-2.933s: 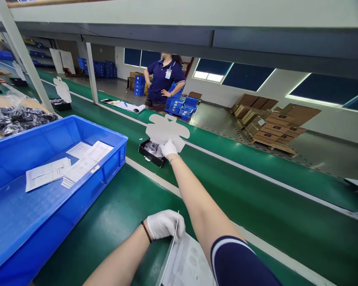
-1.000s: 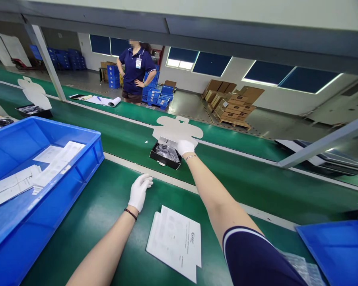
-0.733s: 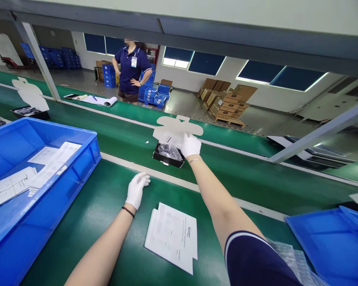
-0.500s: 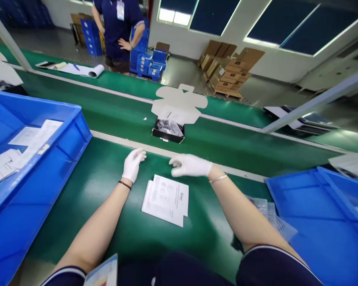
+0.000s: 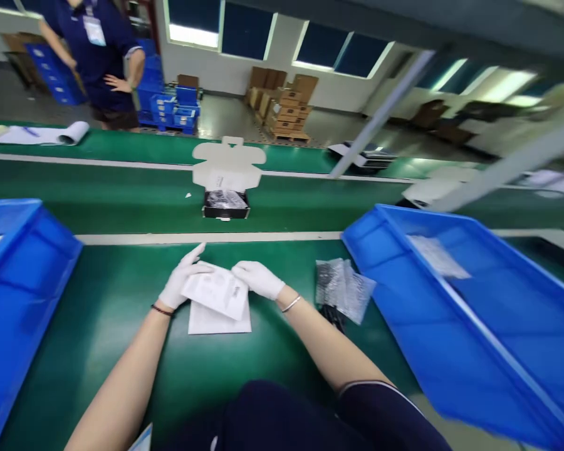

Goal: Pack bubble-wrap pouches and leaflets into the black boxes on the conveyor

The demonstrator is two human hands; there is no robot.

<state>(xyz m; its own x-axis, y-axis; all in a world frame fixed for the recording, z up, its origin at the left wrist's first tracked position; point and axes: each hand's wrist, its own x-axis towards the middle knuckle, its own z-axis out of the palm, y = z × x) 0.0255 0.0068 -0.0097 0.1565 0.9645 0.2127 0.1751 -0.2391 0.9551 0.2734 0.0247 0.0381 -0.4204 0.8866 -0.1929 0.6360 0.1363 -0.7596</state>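
Note:
My left hand [image 5: 183, 283] and my right hand [image 5: 257, 280], both in white gloves, meet on a white printed leaflet [image 5: 215, 291]. Its top layer is raised and tilted, with my left fingers over one edge and my right fingers at the other. A second white sheet [image 5: 220, 321] lies flat beneath it on the green bench top [image 5: 122, 351]. To the right of my right hand lies a clear bag of dark items [image 5: 343, 288]. Beyond the bench, an open black box [image 5: 225, 203] sits on the belt, its white die-cut lid [image 5: 228, 164] standing behind it.
Large blue plastic bins stand at the right [image 5: 451, 313] and left [image 5: 19, 294] of the bench. A pale strip [image 5: 207, 238] edges the bench before the green belt. A co-worker [image 5: 91, 56] stands beyond it, near blue crates and stacked cartons.
My view has swung, bringing the right bin and bag into fuller view. My hands have come together on the leaflet, and its top layer is now lifted. The box stays on the belt.

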